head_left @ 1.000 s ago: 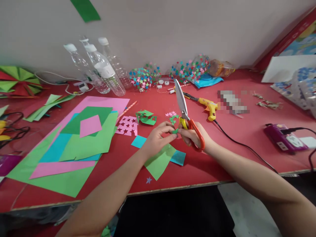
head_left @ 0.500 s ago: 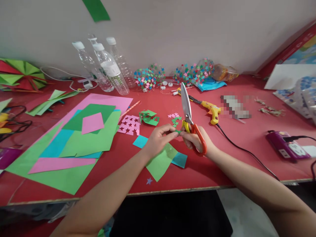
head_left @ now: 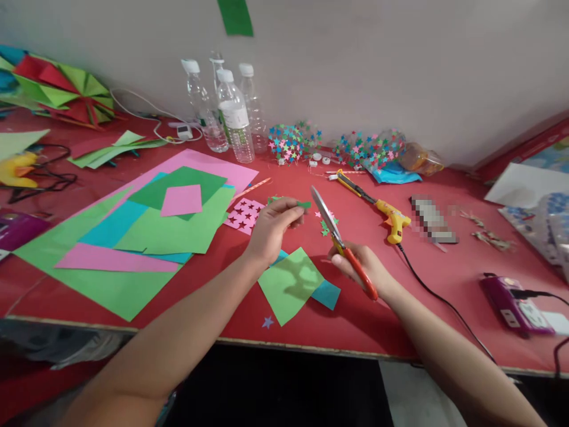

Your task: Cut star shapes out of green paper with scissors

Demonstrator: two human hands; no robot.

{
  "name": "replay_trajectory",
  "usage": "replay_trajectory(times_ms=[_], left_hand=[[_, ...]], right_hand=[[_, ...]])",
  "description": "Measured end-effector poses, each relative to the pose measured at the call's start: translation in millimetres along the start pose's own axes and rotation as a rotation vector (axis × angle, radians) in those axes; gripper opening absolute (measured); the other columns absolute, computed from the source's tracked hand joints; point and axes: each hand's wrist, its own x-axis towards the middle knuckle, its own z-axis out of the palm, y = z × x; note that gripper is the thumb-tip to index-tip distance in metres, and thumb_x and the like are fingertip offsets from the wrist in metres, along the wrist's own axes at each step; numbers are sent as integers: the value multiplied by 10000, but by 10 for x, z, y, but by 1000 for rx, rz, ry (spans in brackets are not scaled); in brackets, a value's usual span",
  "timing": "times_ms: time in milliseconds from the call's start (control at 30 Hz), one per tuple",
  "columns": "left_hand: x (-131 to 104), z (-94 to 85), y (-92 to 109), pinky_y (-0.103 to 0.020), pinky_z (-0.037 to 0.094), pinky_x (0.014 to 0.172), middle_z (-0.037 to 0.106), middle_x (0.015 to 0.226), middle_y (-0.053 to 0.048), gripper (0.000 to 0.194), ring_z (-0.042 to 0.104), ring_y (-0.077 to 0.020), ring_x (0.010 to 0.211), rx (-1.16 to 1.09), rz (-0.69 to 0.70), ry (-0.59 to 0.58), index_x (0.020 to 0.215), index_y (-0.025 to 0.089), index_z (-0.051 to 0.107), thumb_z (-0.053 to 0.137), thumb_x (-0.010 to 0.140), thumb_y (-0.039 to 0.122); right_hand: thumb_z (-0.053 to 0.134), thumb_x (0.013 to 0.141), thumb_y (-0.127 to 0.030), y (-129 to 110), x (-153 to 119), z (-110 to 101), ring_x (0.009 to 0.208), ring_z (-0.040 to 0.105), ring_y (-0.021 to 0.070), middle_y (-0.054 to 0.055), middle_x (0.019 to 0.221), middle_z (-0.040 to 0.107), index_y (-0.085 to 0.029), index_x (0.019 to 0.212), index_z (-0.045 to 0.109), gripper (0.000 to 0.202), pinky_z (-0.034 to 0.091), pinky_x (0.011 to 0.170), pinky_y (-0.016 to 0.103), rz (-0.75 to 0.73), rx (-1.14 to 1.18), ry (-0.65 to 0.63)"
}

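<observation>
Between its thumb and fingers my left hand pinches a small dark green paper piece. My right hand is closed around the handles of orange-handled scissors, whose blades point up and to the left. Pink and green paper stars lie just behind the blades. Under and between the hands a light green sheet rests over a blue piece. A pink sheet with star-shaped holes is left of my left hand, which partly hides a green cut-out behind it.
Stacked coloured sheets lie on the left. Plastic bottles stand by the wall, beside star-covered balls. A yellow glue gun, a phone and a purple power socket are on the right.
My hands have moved apart. The left one went up and left with the green piece, while the right one lowered with the scissors. The camera view has shifted.
</observation>
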Motion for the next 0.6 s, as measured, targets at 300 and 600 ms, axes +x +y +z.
replay_trajectory(times_ms=[300, 600], left_hand=[[0, -22, 3, -242, 383, 569, 562, 585, 19, 103, 477, -91, 578, -9, 51, -38, 656, 203, 665, 637, 753, 222], [0, -34, -11, -246, 380, 581, 560, 601, 22, 117, 478, -91, 587, 13, 83, -20, 647, 199, 642, 635, 760, 228]], right_hand=[[528, 826, -617, 16, -32, 26, 479, 382, 106, -37, 500, 427, -200, 621, 442, 472, 269, 487, 257, 12, -37, -68], [533, 830, -630, 55, -26, 17, 483, 385, 107, -35, 500, 434, -194, 636, 459, 483, 266, 492, 258, 12, -49, -88]])
